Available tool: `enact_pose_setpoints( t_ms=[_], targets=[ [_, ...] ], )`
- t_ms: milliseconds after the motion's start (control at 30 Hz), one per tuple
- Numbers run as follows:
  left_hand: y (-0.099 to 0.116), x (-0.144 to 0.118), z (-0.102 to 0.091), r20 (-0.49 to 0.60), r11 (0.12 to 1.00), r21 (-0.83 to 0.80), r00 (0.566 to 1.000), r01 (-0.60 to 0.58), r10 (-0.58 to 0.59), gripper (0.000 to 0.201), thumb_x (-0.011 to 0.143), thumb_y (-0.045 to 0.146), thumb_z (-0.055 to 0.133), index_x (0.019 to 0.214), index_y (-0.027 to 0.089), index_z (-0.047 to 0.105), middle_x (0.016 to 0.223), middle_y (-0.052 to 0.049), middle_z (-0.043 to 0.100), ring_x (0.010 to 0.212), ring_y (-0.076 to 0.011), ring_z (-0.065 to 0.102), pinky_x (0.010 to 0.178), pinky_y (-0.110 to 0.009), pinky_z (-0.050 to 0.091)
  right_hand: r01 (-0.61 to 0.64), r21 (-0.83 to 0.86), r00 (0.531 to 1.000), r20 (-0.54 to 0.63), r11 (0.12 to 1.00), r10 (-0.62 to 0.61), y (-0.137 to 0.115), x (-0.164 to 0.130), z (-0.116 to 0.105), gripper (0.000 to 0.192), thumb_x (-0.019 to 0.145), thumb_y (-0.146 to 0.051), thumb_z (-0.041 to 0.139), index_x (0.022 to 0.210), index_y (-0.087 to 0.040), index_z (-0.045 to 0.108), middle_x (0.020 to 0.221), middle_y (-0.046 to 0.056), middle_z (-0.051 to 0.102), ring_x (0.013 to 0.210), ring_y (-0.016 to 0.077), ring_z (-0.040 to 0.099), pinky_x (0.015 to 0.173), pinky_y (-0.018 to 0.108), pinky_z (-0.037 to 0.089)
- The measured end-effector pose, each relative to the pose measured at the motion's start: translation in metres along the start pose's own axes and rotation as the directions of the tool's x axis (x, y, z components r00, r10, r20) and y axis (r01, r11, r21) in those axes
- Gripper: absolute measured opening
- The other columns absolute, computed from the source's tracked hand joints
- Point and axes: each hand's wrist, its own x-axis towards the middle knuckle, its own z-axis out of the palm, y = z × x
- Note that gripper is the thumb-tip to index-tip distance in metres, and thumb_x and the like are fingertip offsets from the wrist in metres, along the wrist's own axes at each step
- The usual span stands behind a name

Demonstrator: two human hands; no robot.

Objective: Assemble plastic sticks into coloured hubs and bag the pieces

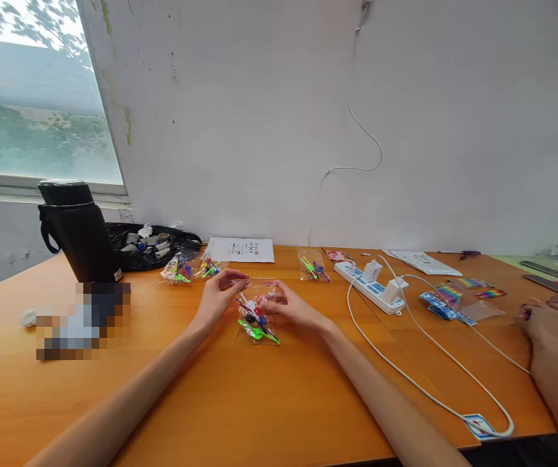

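A clear plastic bag (256, 324) of small colourful plastic pieces, bright green, blue, red and white, is between my two hands over the wooden table (201, 402). My left hand (219, 299) pinches the bag's upper left corner between thumb and fingers. On the other side, my right hand (291, 305) has its fingers closed on the bag's upper right edge. The green pieces lie toward the bag's lower end. Part of the contents is covered by my right fingers.
Similar bags (178, 267) lie behind my left hand, another bag (313, 266) behind my right. A black flask (81, 233) stands left. A white power strip (373, 288) with looping cables is at right, near a co-worker's hands (555, 321) and several rainbow-coloured pieces (451, 293).
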Motion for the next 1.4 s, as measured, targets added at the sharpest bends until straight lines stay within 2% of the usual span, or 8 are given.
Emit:
enact_pose_setpoints(
  t_ms=[167, 333, 433, 600, 767, 1033, 1233, 1400],
  targets=[
    [-0.001, 0.005, -0.009, -0.118, 1.000, 0.005, 0.993, -0.031, 0.031, 0.028, 0.074, 0.038, 0.077, 0.092, 0.018, 0.068, 0.106, -0.008, 0.073, 0.104, -0.0235, 0.066, 0.096, -0.039, 0.049, -0.027, -0.032, 0.997, 0.075, 0.999, 0.029, 0.005, -0.003, 0.006, 0.076, 0.067, -0.039, 0.085, 0.131, -0.024, 0.047, 0.105, 0.007, 0.069, 0.097, 0.0202, 0.069, 0.087, 0.036, 0.054],
    [-0.001, 0.004, -0.010, -0.152, 0.999, -0.020, 0.988, -0.039, 0.035, 0.031, 0.075, 0.040, 0.076, 0.095, 0.018, 0.066, 0.112, -0.009, 0.071, 0.108, -0.0236, 0.064, 0.098, -0.039, 0.048, 0.003, -0.047, 0.999, 0.053, 0.999, -0.001, 0.009, 0.000, 0.008, 0.065, 0.072, -0.040, 0.081, 0.126, -0.022, 0.051, 0.104, 0.005, 0.068, 0.094, 0.0183, 0.069, 0.087, 0.034, 0.053],
    [0.000, 0.004, -0.007, -0.112, 0.996, -0.085, 0.994, -0.028, 0.018, 0.036, 0.080, 0.043, 0.071, 0.107, 0.022, 0.062, 0.124, -0.008, 0.067, 0.115, -0.0235, 0.061, 0.100, -0.039, 0.047, 0.013, -0.044, 1.000, 0.020, 0.999, -0.013, 0.010, 0.001, 0.007, 0.059, 0.074, -0.039, 0.079, 0.124, -0.021, 0.053, 0.103, 0.005, 0.068, 0.094, 0.0178, 0.069, 0.086, 0.033, 0.052],
    [-0.016, 0.007, -0.004, -0.113, 0.973, -0.151, 0.975, 0.174, -0.192, 0.048, 0.087, 0.052, 0.059, 0.127, 0.029, 0.050, 0.139, -0.008, 0.055, 0.122, -0.0231, 0.057, 0.096, -0.035, 0.050, 0.011, -0.065, 0.999, -0.038, 0.998, -0.013, 0.012, 0.004, -0.001, 0.058, 0.074, -0.041, 0.079, 0.123, -0.021, 0.055, 0.103, 0.007, 0.070, 0.096, 0.0202, 0.069, 0.084, 0.033, 0.054],
    [-0.035, 0.005, 0.000, -0.052, 0.949, -0.156, 0.957, 0.273, -0.284, 0.043, 0.089, 0.046, 0.056, 0.123, 0.022, 0.047, 0.129, -0.010, 0.057, 0.108, -0.0205, 0.064, 0.099, -0.037, 0.050, -0.003, -0.017, 0.978, -0.207, 1.000, -0.001, 0.019, 0.011, -0.018, 0.051, 0.074, -0.044, 0.078, 0.116, -0.020, 0.061, 0.103, 0.008, 0.072, 0.099, 0.0223, 0.069, 0.082, 0.034, 0.056],
    [-0.029, 0.001, 0.005, -0.050, 0.931, -0.166, 0.940, 0.325, -0.337, 0.033, 0.092, 0.032, 0.053, 0.121, 0.019, 0.047, 0.137, -0.016, 0.053, 0.102, -0.0208, 0.067, 0.103, -0.041, 0.048, 0.026, 0.201, 0.882, -0.466, 0.979, 0.072, 0.030, 0.018, -0.042, 0.042, 0.068, -0.037, 0.081, 0.102, -0.020, 0.064, 0.102, 0.008, 0.073, 0.095, 0.0231, 0.069, 0.074, 0.032, 0.061],
    [-0.032, 0.002, 0.005, -0.029, 0.941, -0.159, 0.951, 0.300, -0.308, 0.032, 0.090, 0.033, 0.053, 0.118, 0.018, 0.046, 0.134, -0.017, 0.055, 0.095, -0.0207, 0.070, 0.099, -0.044, 0.051, 0.091, -0.052, 0.731, -0.675, 0.994, -0.102, 0.031, 0.030, -0.061, 0.039, 0.070, -0.041, 0.075, 0.100, -0.018, 0.064, 0.103, 0.010, 0.071, 0.101, 0.0253, 0.067, 0.068, 0.030, 0.060],
    [-0.035, 0.003, 0.004, -0.011, 0.950, -0.133, 0.958, 0.283, -0.287, 0.033, 0.089, 0.035, 0.054, 0.117, 0.017, 0.047, 0.132, -0.018, 0.056, 0.095, -0.0216, 0.070, 0.097, -0.045, 0.053, -0.005, -0.241, 0.677, -0.715, 0.971, -0.174, 0.030, 0.052, -0.080, 0.034, 0.077, -0.042, 0.065, 0.101, -0.018, 0.063, 0.099, 0.010, 0.072, 0.091, 0.0238, 0.070, 0.063, 0.030, 0.059]
  ],
)
